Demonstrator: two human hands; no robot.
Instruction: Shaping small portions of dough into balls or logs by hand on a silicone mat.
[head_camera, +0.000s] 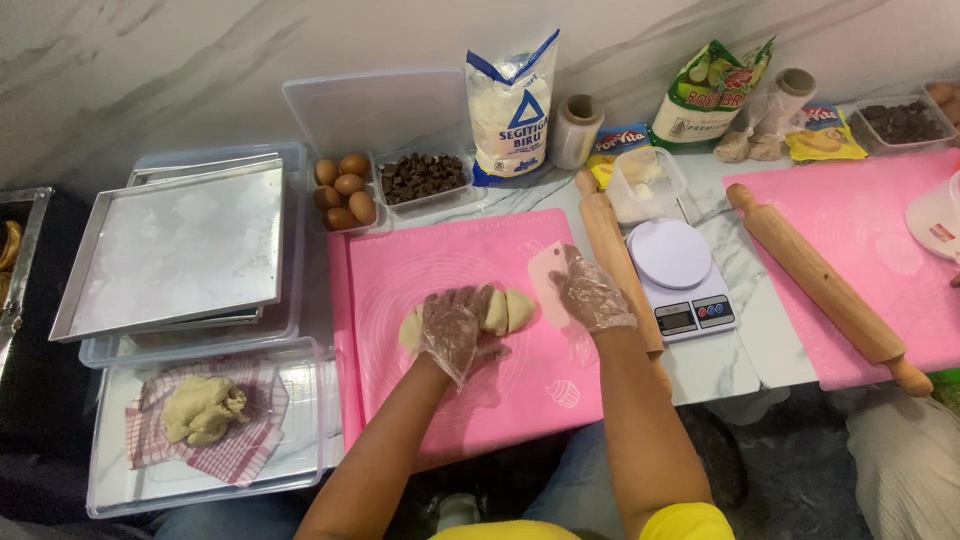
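At the far left, a stack of metal baking trays (170, 250) is seen above a clear lid on which a lump of dough (204, 409) rests on a checked cloth (235, 455). Further right, brown eggs (343, 190) and a tub of chocolate pieces (422, 177) are set behind a pink silicone mat (500, 400). On that mat a dough log (497, 312) is pressed flat under the left hand (452, 328), which is gloved in thin plastic with fingers spread and nothing gripped. A pale pink scraper (547, 280) is pinched upright in the gloved right hand (593, 295), just beside the log's right end.

A slip could be judged likely here: the loose glove may be caught under the blade, or an uneven piece may be cut if the log rolls under the palm. The rolling pin (615, 260) touching the mat's edge might be knocked by the right forearm.

Much of the log is hidden by the left hand, and whether the scraper's edge touches the dough cannot be told. The kitchen scale (680, 285) display is unreadable, and a second mat (860, 230) is cut off at the right edge.
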